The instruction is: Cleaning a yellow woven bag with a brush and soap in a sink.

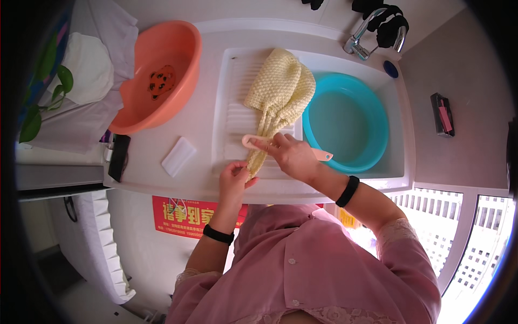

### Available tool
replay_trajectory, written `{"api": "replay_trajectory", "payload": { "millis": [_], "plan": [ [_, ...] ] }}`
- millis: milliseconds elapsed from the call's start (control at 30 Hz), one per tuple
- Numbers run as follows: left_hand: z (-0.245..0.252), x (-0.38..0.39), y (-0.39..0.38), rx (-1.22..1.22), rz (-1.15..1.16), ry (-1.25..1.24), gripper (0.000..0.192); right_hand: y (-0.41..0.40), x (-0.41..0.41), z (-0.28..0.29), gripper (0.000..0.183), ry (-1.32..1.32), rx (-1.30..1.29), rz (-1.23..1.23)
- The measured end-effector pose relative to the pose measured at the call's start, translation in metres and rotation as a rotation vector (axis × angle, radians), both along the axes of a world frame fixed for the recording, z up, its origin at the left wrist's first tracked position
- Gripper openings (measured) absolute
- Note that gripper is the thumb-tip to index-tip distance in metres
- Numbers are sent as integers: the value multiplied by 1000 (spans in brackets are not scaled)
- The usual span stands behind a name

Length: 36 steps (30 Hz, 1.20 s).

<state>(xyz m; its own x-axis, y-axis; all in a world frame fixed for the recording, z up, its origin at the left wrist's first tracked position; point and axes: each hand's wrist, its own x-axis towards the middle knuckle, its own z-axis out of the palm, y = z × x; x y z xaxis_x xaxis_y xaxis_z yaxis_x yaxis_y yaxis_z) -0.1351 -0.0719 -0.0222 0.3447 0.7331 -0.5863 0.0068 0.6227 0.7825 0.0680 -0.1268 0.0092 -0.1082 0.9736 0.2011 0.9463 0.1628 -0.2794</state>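
A pale yellow knitted bag (pixel 281 81) lies on the ribbed washboard side (pixel 236 121) of a white laundry sink. Its strap (pixel 255 160) runs down toward me. My left hand (pixel 235 176) pinches the strap's lower end near the sink's front edge. In my right hand (pixel 293 156) is a peach plastic brush (pixel 253 141), held across the strap; its handle, with a hanging hole, sticks out to the right. Any bristles are turned down and hidden. Right of the bag, a turquoise basin (pixel 380 133) with cloudy water sits in the sink bowl.
An orange basin (pixel 162 109) stands left on the counter, beside grey fabric (pixel 95 125) and a plant (pixel 64 81). Nearer are a white rectangular item (pixel 179 156) and a dark phone-like object (pixel 119 158). Black cloth (pixel 392 30) hangs on the chrome faucet (pixel 356 46) at back right.
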Motion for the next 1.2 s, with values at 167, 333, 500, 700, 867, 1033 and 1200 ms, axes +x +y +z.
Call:
{"api": "replay_trajectory", "payload": {
  "millis": [167,333,500,700,867,1033,1200],
  "plan": [
    [0,-2,2,8,-14,5,13,13,37,-13,56,-46,58,-240],
    [3,-2,2,7,24,-8,14,-3,52,-2,61,-2,27,-321],
    [0,0,3,20,9,12,14,0,34,-9,61,52,80,-295],
    [9,5,1,16,18,10,15,-20,-29,5,66,225,-54,24],
    [4,-3,0,9,10,3,14,-9,2,-10,62,54,-11,-96],
    [0,-4,3,15,-13,8,12,5,20,-7,56,2,-7,-229],
    [3,-4,1,-1,-1,-17,12,-18,-26,1,64,137,-87,46]
  ]
}}
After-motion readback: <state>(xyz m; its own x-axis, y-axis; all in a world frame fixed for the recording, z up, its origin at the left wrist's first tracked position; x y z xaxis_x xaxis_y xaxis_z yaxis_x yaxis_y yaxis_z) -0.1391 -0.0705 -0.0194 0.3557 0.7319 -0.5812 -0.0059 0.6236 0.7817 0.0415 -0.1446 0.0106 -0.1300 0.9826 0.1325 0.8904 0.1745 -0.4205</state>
